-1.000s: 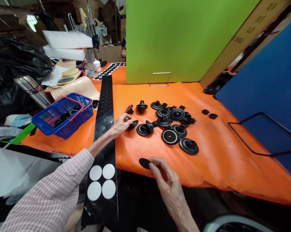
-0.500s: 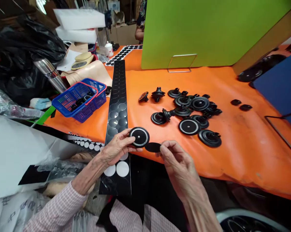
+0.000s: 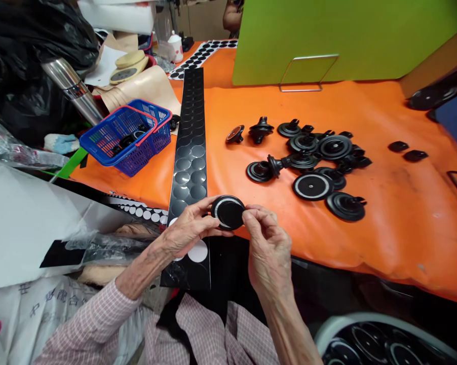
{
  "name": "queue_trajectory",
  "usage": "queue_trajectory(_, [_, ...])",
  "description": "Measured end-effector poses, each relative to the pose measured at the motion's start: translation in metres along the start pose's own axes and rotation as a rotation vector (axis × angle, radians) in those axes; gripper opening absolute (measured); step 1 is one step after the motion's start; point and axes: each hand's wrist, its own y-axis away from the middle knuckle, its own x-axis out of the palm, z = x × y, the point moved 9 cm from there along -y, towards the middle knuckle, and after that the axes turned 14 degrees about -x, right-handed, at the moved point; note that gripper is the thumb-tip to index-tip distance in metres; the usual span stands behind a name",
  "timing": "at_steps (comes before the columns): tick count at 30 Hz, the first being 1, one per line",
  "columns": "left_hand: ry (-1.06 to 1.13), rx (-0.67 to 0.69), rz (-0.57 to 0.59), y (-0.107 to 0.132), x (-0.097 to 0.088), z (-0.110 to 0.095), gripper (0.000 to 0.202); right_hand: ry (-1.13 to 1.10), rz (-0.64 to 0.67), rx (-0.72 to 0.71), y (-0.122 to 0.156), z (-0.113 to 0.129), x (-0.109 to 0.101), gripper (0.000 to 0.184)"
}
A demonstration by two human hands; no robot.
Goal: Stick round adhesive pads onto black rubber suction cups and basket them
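My left hand (image 3: 188, 229) grips a round black suction-cup-like base (image 3: 217, 209) by its edge, its flat face with a pale ring turned up toward me. A thin black adhesive disc (image 3: 231, 215) lies over much of that face, off toward the right, so part of the ring still shows at the left. The disc's right edge is pinched between the thumb and fingers of my right hand (image 3: 267, 235). Beneath my left hand runs a long black sheet of round stickers (image 3: 190, 162), with white circles where discs are gone.
Several black round bases (image 3: 312, 186) with knobs are heaped on the orange tabletop (image 3: 384, 213). A blue basket (image 3: 145, 152) with black parts stands left, near a steel flask (image 3: 72, 88). A green board (image 3: 312, 35) rises behind; a tub (image 3: 327, 329) of black discs is lower right.
My right hand has brought the black disc left and up, from beside the base onto its face. The base is still in my left hand. The view has tipped downward.
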Motion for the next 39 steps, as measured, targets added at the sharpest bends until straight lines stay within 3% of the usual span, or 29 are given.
queue_trajectory(15, [0.041, -0.007, -0.003, -0.003, -0.006, 0.007, 0.042, 0.073, 0.001, -0.034, 0.003, -0.003, 0.003, 0.021])
queue_trajectory(23, [0.055, 0.008, -0.021, -0.004, -0.01, 0.008, 0.035, 0.257, 0.001, -0.178, 0.004, 0.004, 0.008, 0.015])
queue_trajectory(34, [0.092, 0.026, -0.173, -0.003, -0.027, 0.012, 0.034, 0.523, 0.069, -0.497, 0.012, 0.017, 0.026, 0.009])
queue_trajectory(36, [0.097, 0.027, -0.174, -0.002, -0.029, 0.012, 0.033, 0.517, 0.059, -0.453, 0.012, 0.011, 0.025, 0.007])
queue_trajectory(39, [0.114, 0.027, -0.149, 0.001, -0.03, 0.012, 0.035, 0.366, 0.057, -0.22, 0.006, -0.006, 0.018, 0.025])
